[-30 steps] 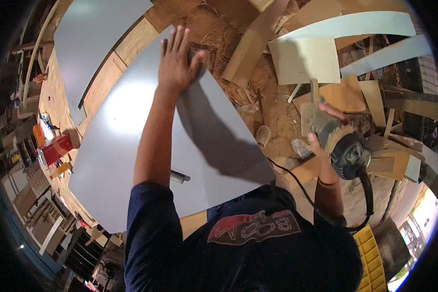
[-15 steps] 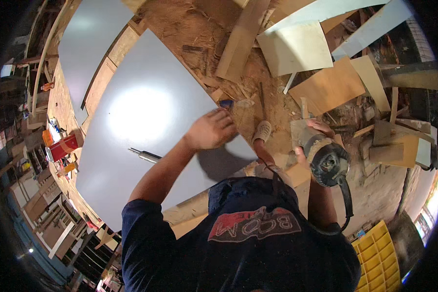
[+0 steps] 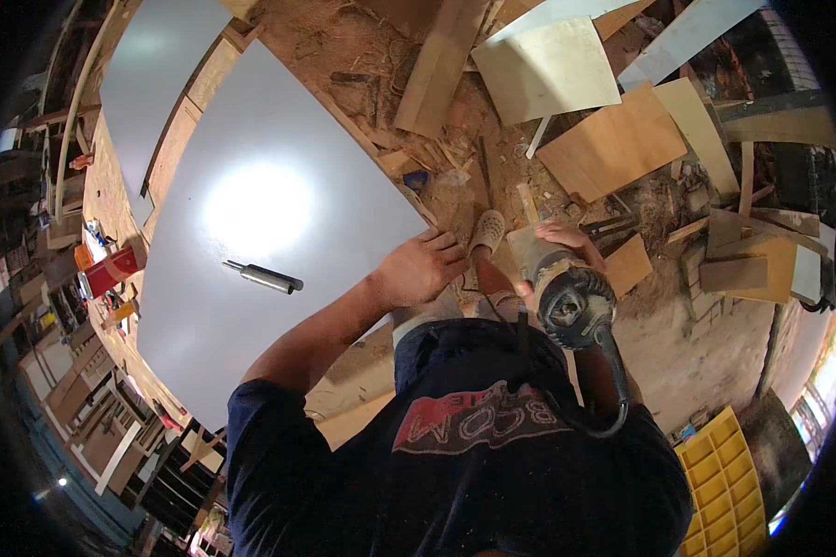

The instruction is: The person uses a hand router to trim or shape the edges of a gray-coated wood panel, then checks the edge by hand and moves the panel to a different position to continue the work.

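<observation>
A large smooth grey panel [image 3: 279, 121] lies flat on my left, with a bright glare on it. My left hand [image 3: 423, 269] is at its near right corner, with curled fingers at the edge; the thumb is hidden. On the panel lies a slim metal tool with a round shank and narrow tip [image 3: 265, 277], apart from both hands. In my right hand [image 3: 567, 237] I grip a dusty corded power tool [image 3: 574, 302], which has a round black motor end and a flat plate at its far end. Its black cord loops down past my right forearm.
A second grey panel [image 3: 153, 84] lies farther left. Board offcuts [image 3: 613, 144] and a pale sheet [image 3: 543, 70] are strewn over the dusty floor ahead and right. A red box [image 3: 111, 272] stands at the far left, a yellow compartmented tray [image 3: 723, 478] at the lower right.
My left hand has moved right and nearer, down to the panel's corner. The power tool in my right hand has come left, closer to my body. My view has shifted slightly.
</observation>
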Action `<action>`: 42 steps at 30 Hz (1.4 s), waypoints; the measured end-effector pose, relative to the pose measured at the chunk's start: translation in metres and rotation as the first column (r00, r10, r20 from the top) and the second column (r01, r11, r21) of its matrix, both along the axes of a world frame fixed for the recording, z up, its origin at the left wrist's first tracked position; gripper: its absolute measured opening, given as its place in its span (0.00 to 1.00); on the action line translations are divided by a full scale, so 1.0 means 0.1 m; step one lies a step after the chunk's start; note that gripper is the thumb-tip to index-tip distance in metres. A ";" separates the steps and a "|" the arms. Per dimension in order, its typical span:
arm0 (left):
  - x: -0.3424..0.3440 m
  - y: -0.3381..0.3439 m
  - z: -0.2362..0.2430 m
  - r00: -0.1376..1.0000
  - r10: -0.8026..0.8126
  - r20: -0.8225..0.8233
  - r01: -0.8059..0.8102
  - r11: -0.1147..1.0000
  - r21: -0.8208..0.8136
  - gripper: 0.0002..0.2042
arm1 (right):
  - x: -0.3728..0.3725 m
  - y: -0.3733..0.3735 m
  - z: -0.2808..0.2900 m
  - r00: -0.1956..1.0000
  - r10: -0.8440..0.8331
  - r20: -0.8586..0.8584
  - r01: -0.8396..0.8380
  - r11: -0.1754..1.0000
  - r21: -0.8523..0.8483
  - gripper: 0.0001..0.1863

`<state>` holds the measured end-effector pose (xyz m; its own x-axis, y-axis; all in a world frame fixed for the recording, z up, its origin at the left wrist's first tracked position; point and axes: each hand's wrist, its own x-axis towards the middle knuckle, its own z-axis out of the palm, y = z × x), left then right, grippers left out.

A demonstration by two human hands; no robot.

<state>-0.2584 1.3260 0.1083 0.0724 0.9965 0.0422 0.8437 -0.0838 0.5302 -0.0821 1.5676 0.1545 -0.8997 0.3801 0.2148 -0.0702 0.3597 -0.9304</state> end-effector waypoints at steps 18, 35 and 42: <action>-2.18 -1.40 -0.60 0.208 0.942 -0.265 -0.906 0.287 0.311 0.37 | -0.21 -0.66 -0.65 0.927 0.294 -0.234 -0.314 0.948 -0.054 0.23; -2.14 -1.26 -0.55 0.158 0.952 -0.261 -0.939 0.227 0.260 0.38 | -1.05 -0.86 -0.76 0.927 0.239 -0.289 -0.225 0.971 0.082 0.21; -2.13 -1.27 -0.49 0.145 0.954 -0.262 -0.945 0.211 0.249 0.39 | -1.68 -0.96 -0.86 0.916 0.212 -0.341 -0.225 0.974 0.003 0.19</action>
